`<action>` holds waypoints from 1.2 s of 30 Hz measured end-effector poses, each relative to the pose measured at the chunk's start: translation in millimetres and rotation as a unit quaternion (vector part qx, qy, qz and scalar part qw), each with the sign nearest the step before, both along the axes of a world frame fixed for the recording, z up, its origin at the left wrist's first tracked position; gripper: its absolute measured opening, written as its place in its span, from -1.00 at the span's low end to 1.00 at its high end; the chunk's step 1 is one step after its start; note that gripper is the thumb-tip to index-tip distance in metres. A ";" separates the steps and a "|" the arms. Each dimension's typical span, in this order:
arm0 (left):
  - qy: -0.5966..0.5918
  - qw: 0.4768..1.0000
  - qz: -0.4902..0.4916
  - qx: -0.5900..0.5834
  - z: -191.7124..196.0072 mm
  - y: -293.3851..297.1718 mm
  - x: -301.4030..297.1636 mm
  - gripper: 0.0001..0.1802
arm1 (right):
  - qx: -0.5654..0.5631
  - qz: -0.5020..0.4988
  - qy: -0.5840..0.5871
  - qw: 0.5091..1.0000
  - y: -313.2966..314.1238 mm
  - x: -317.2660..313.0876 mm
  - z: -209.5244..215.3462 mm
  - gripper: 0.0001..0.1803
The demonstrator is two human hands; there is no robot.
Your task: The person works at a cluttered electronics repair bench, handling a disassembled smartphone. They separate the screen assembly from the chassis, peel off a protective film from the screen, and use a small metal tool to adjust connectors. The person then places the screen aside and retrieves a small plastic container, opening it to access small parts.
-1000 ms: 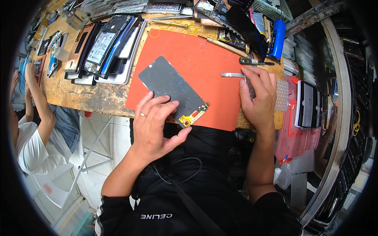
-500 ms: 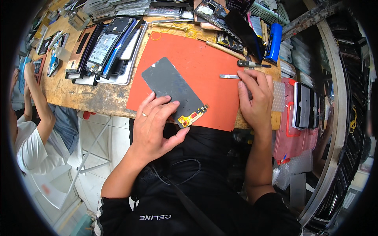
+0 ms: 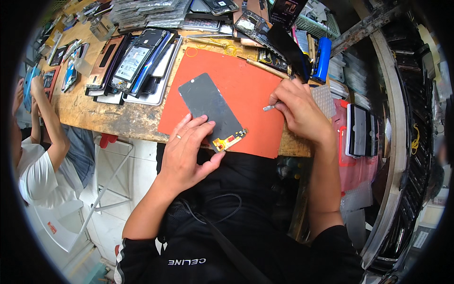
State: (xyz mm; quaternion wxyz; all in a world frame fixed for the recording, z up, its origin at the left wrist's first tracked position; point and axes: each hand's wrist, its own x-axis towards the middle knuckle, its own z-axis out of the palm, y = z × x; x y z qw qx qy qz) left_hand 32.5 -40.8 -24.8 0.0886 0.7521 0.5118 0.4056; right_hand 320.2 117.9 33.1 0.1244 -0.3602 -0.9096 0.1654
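Note:
A dark grey phone screen panel (image 3: 213, 102) lies slantwise on an orange mat (image 3: 257, 135), its back facing up. At its near end sits a yellow-gold flex cable (image 3: 230, 140) with small components. My left hand (image 3: 187, 151) grips the panel's left side near that end, fingers on its face and thumb by the lower corner. To the right, my right hand (image 3: 302, 112) pinches a small flat-bladed metal tool (image 3: 268, 108). Its blade tip points left over the mat, apart from the panel; the rest of it is hidden in the fingers.
Stacked phone parts (image 3: 130, 66) stand at the left on the wooden bench (image 3: 109, 116). A wooden-handled tool (image 3: 267, 67) and a blue cylinder (image 3: 322, 59) lie beyond the mat. A red tray (image 3: 352, 173) is at the right. Another person's arm (image 3: 49, 118) reaches in from the far left.
My right hand has turned inward and its fingers have curled tighter round the metal tool, whose blade now shows shorter and lower. The left hand stays on the panel. The view has shifted slightly.

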 end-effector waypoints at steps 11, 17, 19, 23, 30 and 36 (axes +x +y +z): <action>-0.069 0.998 0.006 -0.003 6.9 -7.9 -0.8 -0.39 | 0.002 0.068 -0.009 0.998 14.4 -1.5 0.6 -0.88; -0.067 0.997 0.024 0.035 9.7 -9.9 1.7 -0.63 | 0.084 0.092 0.052 0.991 15.0 -8.6 -5.0 -0.82; -0.088 0.995 0.042 0.036 8.2 -11.8 -0.2 -0.68 | 0.099 0.062 0.116 0.986 9.3 -24.1 0.5 -0.81; -0.160 0.985 0.059 0.016 14.4 -14.7 2.1 -0.77 | 0.112 0.108 0.238 0.959 -20.6 -55.5 4.7 -0.86; -0.184 0.983 -0.001 0.024 21.5 -30.4 4.1 -0.86 | 0.076 0.174 0.232 0.954 -98.2 -88.0 2.9 -0.90; -0.316 0.944 0.011 -0.095 14.7 -40.0 2.7 -0.82 | 0.091 0.123 0.127 0.980 -109.9 -44.6 11.1 -0.88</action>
